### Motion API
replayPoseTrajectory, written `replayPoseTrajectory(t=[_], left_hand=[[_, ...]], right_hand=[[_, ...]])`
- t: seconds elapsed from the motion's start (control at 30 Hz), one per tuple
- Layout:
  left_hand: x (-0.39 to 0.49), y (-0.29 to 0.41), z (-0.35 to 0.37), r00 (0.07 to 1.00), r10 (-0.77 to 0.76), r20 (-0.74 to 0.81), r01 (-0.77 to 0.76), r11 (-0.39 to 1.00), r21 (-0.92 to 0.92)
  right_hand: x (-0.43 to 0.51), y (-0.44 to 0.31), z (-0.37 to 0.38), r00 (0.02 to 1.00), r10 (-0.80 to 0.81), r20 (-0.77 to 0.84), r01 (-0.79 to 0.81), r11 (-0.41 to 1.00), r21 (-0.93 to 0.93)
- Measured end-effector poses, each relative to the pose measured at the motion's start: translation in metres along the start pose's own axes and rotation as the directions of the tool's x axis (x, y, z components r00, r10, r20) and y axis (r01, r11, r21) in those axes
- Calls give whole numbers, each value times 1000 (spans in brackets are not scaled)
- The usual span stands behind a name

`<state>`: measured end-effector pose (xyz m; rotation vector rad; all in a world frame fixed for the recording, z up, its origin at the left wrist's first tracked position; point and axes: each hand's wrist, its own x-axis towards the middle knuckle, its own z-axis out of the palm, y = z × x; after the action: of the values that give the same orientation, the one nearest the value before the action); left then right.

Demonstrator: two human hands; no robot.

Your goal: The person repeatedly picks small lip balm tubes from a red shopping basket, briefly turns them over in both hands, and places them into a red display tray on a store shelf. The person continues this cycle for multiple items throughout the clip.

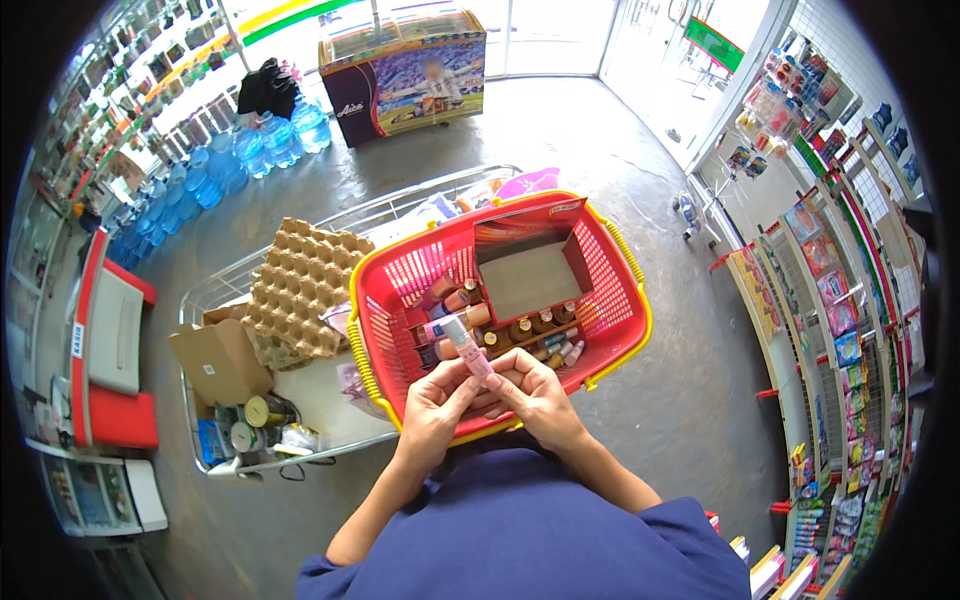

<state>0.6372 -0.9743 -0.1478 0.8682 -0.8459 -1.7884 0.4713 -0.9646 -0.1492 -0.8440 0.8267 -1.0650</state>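
A small pink bottle with a pale grey cap (466,346) is pinched at its lower end between my left hand (437,397) and my right hand (536,397). Writing is on its side. Both hands are over the near rim of a red plastic shopping basket (390,281) with yellow handles. Inside the basket stands an open red box (534,281) with a bare grey inner panel. Brown glass bottles (521,328) are lined up beside the box. Several small tubes and bottles (561,351) lie to the right, and pink-toned bottles (454,301) lie to the left.
The basket rests on a wire-sided cart (334,442) holding cardboard egg trays (304,289), a cardboard box (221,364) and tins (266,411). Blue water bottles (204,184) line the left, behind them windows. A chest freezer (409,82) stands ahead; stocked shelves (825,300) run along the right.
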Motion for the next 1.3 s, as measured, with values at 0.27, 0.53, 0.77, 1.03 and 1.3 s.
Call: replayPoseTrajectory(t=[0.27, 0.53, 0.77, 1.03, 1.3], left_hand=[[-19, 3, -20, 995, -19, 97, 13, 998, 65], [-41, 7, -29, 973, -60, 224, 27, 989, 147], [-56, -3, -19, 908, -179, 379, 105, 973, 208], [-74, -26, 18, 770, -312, 557, 167, 940, 296], [-124, -66, 99, 588, -420, 692, 163, 899, 407]], right_hand=[[-20, 24, 28, 988, -110, -106, 115, 993, 38], [-58, 36, 51, 951, -134, -278, 100, 986, -132], [-100, 38, 69, 797, -320, -512, 217, 943, -252], [-166, 37, 68, 670, -379, -639, 234, 924, -303], [-278, 49, 56, 436, -442, -784, 276, 895, -351]])
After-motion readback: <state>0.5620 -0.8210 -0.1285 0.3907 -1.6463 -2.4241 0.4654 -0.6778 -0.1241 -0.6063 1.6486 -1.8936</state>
